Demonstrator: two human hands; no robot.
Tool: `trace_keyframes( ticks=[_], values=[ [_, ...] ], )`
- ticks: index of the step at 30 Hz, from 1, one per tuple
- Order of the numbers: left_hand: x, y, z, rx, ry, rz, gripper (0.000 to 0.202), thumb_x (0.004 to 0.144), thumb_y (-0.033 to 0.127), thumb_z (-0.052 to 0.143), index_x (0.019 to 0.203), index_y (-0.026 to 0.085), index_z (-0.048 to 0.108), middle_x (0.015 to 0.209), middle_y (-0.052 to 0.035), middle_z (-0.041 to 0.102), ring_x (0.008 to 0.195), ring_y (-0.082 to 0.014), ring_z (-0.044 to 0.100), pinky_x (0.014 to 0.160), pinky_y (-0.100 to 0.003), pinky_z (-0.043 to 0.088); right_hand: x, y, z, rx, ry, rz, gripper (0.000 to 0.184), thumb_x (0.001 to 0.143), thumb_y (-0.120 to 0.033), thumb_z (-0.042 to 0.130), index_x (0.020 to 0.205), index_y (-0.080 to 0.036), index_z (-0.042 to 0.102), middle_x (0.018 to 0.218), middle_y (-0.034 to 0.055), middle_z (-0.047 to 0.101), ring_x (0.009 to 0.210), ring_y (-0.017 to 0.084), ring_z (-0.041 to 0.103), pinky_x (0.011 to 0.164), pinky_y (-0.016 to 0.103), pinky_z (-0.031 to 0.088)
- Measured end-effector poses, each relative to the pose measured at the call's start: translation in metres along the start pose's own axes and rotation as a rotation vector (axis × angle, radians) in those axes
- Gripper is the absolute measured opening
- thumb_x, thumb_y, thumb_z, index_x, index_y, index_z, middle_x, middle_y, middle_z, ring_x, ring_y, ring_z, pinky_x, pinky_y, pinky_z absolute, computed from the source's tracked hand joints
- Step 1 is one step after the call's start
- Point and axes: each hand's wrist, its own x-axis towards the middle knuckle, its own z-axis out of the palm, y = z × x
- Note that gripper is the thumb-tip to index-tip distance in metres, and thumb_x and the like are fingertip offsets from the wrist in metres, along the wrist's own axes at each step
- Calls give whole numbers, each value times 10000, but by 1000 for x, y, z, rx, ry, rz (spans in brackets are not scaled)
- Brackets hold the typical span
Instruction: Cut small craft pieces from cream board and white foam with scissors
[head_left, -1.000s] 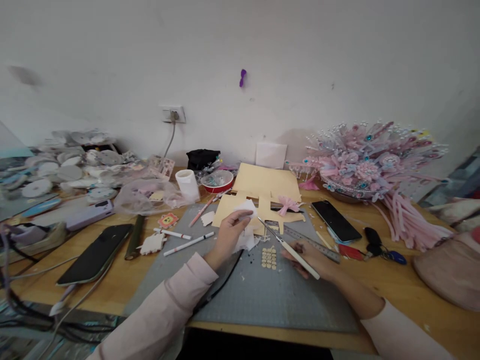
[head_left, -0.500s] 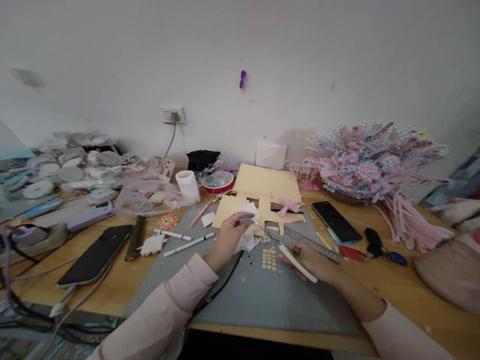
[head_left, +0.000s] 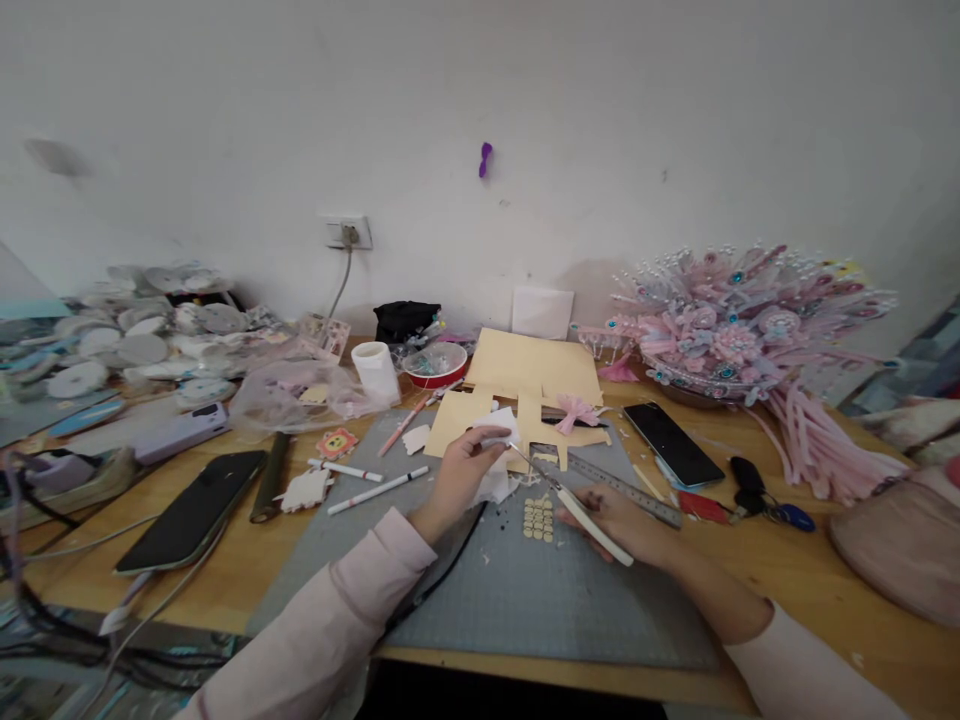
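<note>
My left hand [head_left: 459,478] pinches a small white paper piece [head_left: 496,424] above the grey cutting mat [head_left: 525,590]. More white scraps [head_left: 496,487] lie under that hand. My right hand [head_left: 619,520] grips white-handled scissors [head_left: 581,508] whose thin blades point up-left and touch the paper piece. A small cluster of beige cut-outs [head_left: 538,517] lies on the mat between both hands. Cream card sheets [head_left: 534,385] with cut notches sit just behind.
A metal ruler [head_left: 626,487], a phone [head_left: 671,442] and keys [head_left: 757,496] lie to the right, below a pink beaded bouquet [head_left: 739,325]. On the left are two pens [head_left: 367,482], a black phone [head_left: 193,508], cables, a plastic bag [head_left: 296,392], a white cup [head_left: 376,370] and a red bowl [head_left: 436,364].
The scissors swung left until their tips reached the paper in my left hand. My right hand shifted slightly left with them. My left hand barely moved.
</note>
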Motion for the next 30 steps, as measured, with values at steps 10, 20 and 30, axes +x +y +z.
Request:
trace_keyframes(
  ticks=[10,20,30],
  values=[
    [1,2,0,-26,8,11,252,627,281,646,849,174,700,928,-57,708,856,-191,612,766,-286,442,-1,-3,1,-24,17,24,430,732,-579,590,609,-192,449,414,-66,446,362,70,387,388,203,262],
    [-1,2,0,-58,13,18,242,641,290,645,852,181,696,947,-63,708,865,-194,621,779,-296,450,0,-2,1,44,30,77,433,690,-587,616,609,-193,455,395,-69,433,323,66,385,333,179,277],
    [0,1,-1,-54,3,41,237,657,295,639,858,182,690,976,-64,706,910,-199,620,809,-301,446,10,19,-1,83,70,112,423,675,-570,649,647,-184,480,389,-85,417,288,56,378,289,164,236]
  ],
)
